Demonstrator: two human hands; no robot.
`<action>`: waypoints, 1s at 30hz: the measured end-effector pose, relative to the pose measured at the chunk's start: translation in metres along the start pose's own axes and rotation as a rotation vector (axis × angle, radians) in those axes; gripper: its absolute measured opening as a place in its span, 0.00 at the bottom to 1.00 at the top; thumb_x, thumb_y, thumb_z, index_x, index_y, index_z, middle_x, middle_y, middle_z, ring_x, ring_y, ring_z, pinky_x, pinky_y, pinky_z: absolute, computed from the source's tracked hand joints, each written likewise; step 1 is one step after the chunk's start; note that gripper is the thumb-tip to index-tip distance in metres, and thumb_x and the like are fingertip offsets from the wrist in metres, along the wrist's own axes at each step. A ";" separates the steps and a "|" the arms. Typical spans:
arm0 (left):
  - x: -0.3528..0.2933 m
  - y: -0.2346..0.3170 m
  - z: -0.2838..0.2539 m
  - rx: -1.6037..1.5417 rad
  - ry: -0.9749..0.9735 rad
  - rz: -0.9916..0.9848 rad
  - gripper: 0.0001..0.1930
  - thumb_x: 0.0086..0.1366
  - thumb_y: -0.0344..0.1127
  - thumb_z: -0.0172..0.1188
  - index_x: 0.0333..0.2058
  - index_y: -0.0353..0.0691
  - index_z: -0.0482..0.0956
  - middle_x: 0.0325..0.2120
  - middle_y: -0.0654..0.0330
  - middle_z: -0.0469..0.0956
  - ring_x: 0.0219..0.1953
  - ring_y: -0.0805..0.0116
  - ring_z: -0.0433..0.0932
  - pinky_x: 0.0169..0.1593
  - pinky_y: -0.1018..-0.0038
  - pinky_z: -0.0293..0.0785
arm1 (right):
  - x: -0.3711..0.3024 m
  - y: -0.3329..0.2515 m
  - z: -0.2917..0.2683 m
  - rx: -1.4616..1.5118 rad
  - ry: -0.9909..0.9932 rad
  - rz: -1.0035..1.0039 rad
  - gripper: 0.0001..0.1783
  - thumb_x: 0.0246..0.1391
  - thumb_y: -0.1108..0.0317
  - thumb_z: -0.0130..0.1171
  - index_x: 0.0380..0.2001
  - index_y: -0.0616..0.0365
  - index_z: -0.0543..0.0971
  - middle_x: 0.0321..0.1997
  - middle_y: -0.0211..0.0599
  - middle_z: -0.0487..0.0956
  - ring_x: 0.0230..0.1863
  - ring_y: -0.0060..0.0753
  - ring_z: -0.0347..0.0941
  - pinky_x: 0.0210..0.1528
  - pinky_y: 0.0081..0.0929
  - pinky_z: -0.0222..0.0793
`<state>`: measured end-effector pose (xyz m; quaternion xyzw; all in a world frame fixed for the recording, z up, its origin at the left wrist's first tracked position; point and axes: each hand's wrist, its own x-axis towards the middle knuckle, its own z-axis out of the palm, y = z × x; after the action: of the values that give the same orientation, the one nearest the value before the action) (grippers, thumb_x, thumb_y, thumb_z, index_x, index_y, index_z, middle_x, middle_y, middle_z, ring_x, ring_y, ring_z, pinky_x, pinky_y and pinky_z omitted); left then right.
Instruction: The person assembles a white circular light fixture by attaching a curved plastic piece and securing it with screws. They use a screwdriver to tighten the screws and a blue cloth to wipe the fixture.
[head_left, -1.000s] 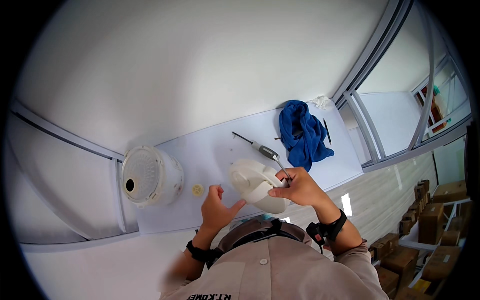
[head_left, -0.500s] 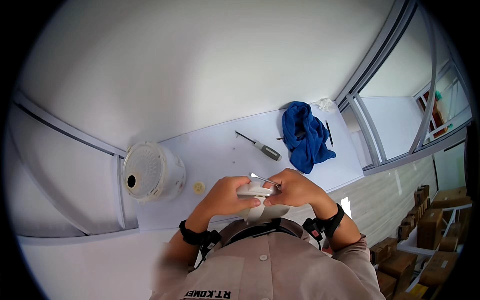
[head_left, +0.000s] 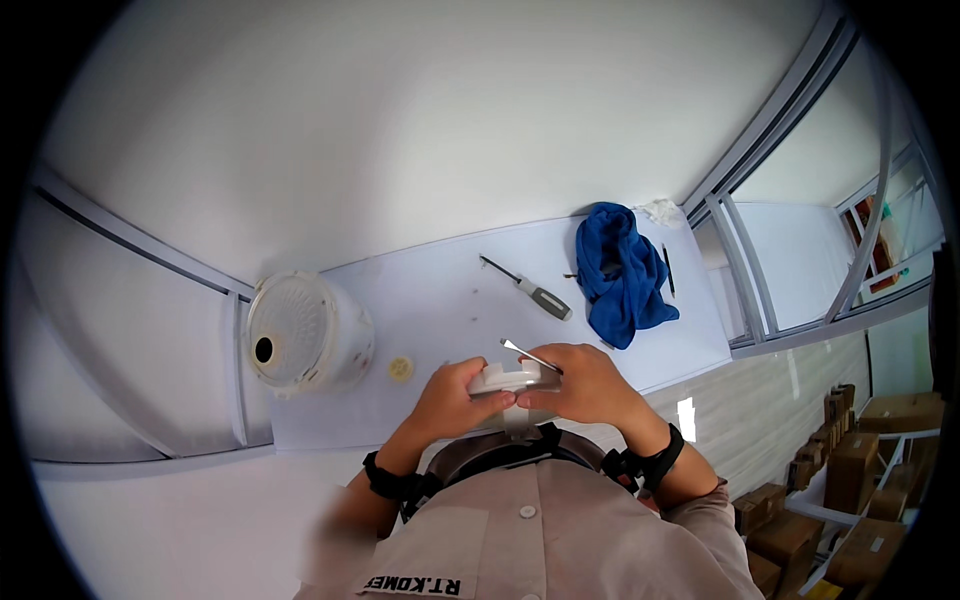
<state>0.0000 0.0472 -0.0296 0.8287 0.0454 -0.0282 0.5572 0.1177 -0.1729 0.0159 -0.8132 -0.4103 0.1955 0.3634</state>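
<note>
One line of dark letters (head_left: 415, 584) sits on your one shirt (head_left: 500, 530), and one of the many brown boxes (head_left: 850, 470) at the lower right has a pale label (head_left: 878, 544), too small to read. You have one white plastic part (head_left: 505, 380), and it is in front of your tummy, by the near edge of the table (head_left: 430, 300). Your left hand (head_left: 448, 400) squeezes its left side. Your right hand (head_left: 590, 388) grips its right side and also holds one metal tool (head_left: 525, 354), with its flat tip poking out up and to the left. On the table there is one grey-handled screwdriver (head_left: 545, 299), one blue cloth (head_left: 615, 265), one thin black stick (head_left: 669, 270), one white crumpled cloth (head_left: 662, 212), one yellow disc (head_left: 401, 369) and one big white tub (head_left: 350, 340) lying at the left.
</note>
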 end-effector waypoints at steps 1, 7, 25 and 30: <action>0.000 0.001 0.000 0.004 0.011 0.005 0.23 0.60 0.48 0.75 0.28 0.34 0.76 0.21 0.50 0.79 0.23 0.63 0.76 0.31 0.66 0.71 | 0.001 -0.002 0.001 -0.011 -0.001 0.014 0.32 0.44 0.53 0.81 0.51 0.54 0.85 0.38 0.43 0.85 0.39 0.51 0.81 0.42 0.40 0.75; 0.000 -0.006 0.004 -0.036 0.072 -0.024 0.20 0.62 0.47 0.73 0.33 0.33 0.79 0.25 0.51 0.81 0.25 0.65 0.78 0.33 0.67 0.73 | 0.005 0.003 0.009 -0.057 0.107 -0.034 0.32 0.45 0.50 0.79 0.51 0.55 0.85 0.44 0.44 0.85 0.38 0.53 0.82 0.41 0.40 0.76; 0.025 -0.059 -0.035 -1.171 0.157 -0.400 0.29 0.80 0.53 0.49 0.66 0.33 0.71 0.62 0.50 0.77 0.63 0.54 0.77 0.65 0.57 0.74 | -0.003 0.039 -0.001 0.695 -0.004 0.485 0.41 0.56 0.53 0.74 0.69 0.54 0.71 0.41 0.33 0.82 0.28 0.16 0.71 0.21 0.18 0.63; 0.025 -0.033 -0.037 -1.305 0.253 -0.399 0.29 0.82 0.53 0.44 0.69 0.36 0.67 0.65 0.50 0.73 0.65 0.52 0.74 0.68 0.56 0.71 | -0.012 0.021 -0.009 0.750 -0.089 0.367 0.38 0.56 0.61 0.75 0.67 0.54 0.72 0.42 0.28 0.81 0.33 0.15 0.70 0.28 0.17 0.64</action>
<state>0.0215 0.0947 -0.0490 0.2969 0.2691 -0.0004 0.9162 0.1276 -0.1946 0.0062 -0.6749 -0.1744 0.4279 0.5754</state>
